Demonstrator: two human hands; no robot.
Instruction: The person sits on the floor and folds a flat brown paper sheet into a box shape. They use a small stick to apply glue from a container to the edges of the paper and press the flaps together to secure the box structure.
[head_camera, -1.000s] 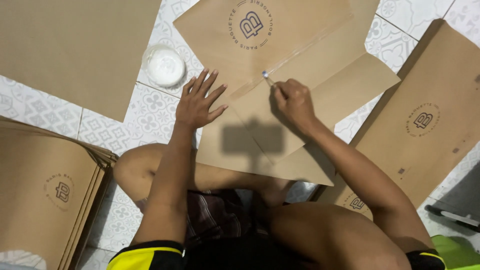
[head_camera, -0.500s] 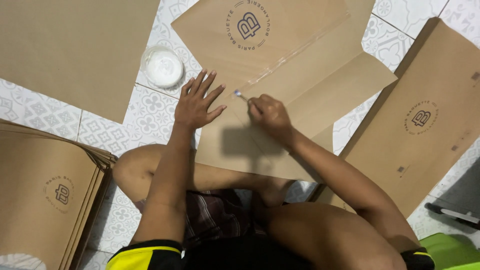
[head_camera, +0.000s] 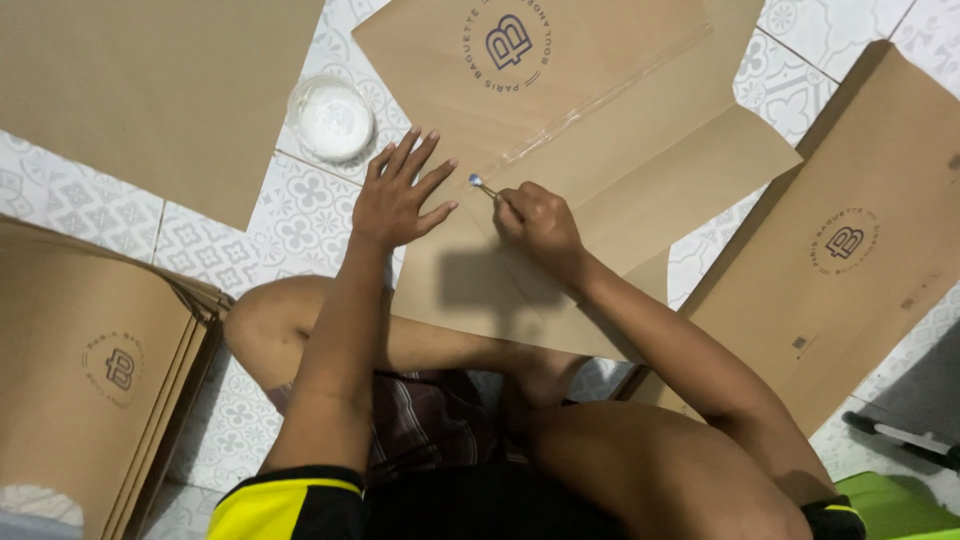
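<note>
Left hand (head_camera: 400, 200) is lying flat on the left edge of the unfolded brown paper bag (head_camera: 600, 190), fingers spread wide, holding nothing, just pressing it down. Right hand (head_camera: 538, 222) is gripping a thin stick (head_camera: 482, 186), fingers closed tight around it; its small blob-like tip is touching the bag just beside the left fingertips, at the lower end of a shiny strip. Bag is lying on the tiled floor (head_camera: 300, 215) in front of the bent knees. Small round white container (head_camera: 330, 118) is sitting on the floor just above the left hand. Stack of flat bags (head_camera: 95, 370) far left, another bag (head_camera: 850, 250) right.
</note>
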